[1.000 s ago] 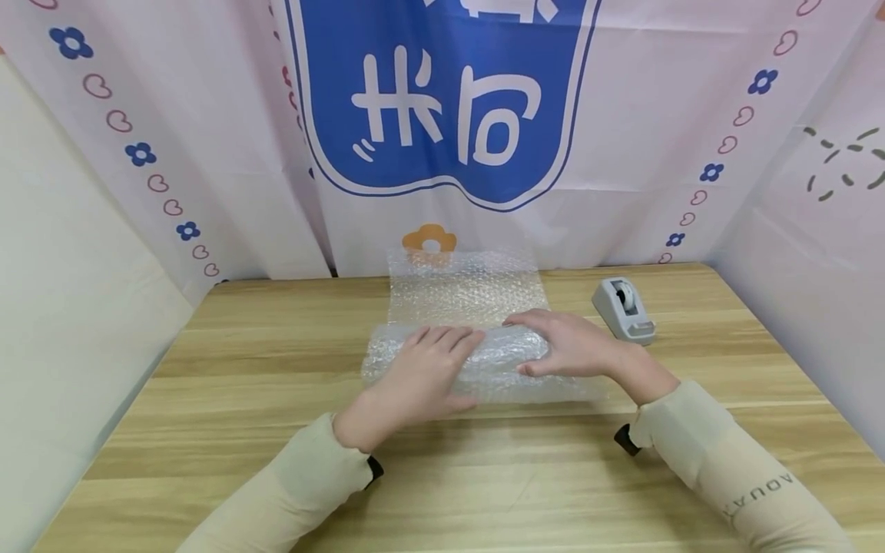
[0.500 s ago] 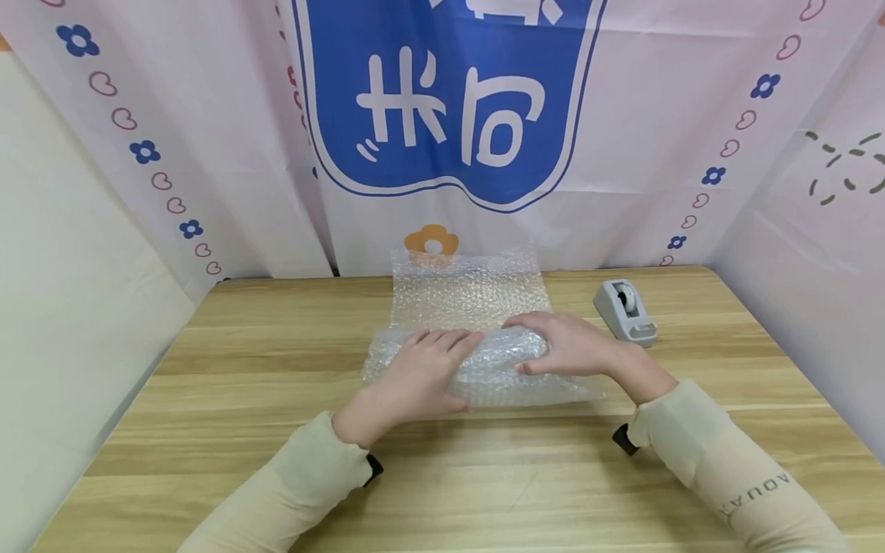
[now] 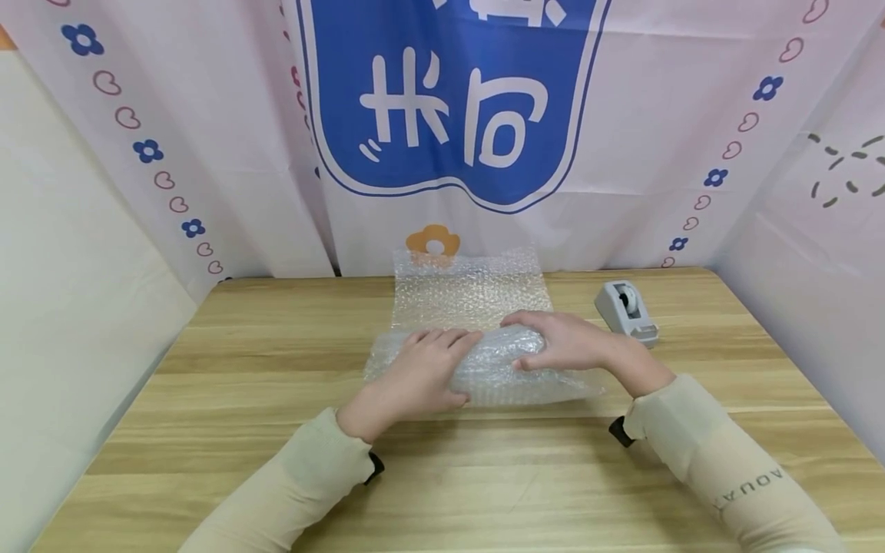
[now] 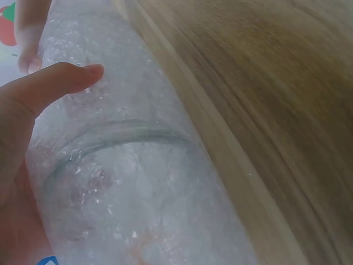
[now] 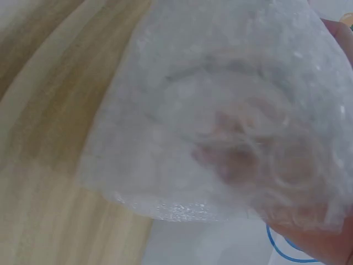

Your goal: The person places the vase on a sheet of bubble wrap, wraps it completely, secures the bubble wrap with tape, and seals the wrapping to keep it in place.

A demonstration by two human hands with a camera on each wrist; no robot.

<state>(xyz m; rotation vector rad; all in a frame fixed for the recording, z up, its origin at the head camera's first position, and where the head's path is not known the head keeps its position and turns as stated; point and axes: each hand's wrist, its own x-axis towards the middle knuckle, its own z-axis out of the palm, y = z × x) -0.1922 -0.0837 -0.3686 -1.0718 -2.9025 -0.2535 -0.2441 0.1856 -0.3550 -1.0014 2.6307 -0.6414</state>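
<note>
A thick roll of bubble wrap (image 3: 494, 376) lies across the middle of the table, with a flat tail of the same sheet (image 3: 470, 288) running back to the curtain. My left hand (image 3: 418, 376) grips the roll left of its middle, fingers over the top and thumb on the near side. Toward the other end my right hand (image 3: 570, 342) holds it between thumb and fingers. Through the layers of wrap (image 4: 138, 187) in the left wrist view shows a curved, rim-like edge of something clear, its kind hidden. The right wrist view shows the wrap's loose end (image 5: 149, 165) spreading past the enclosed object.
A grey tape dispenser (image 3: 625, 311) with a roll of tape stands at the back right, just beyond my right wrist. The wooden table (image 3: 228, 399) meets a printed curtain (image 3: 622, 192) at its back edge. Pale walls flank both sides.
Both hands keep their hold and the roll stays almost in place. The near right corner of the wrap has shifted slightly. The head view has drifted a little.
</note>
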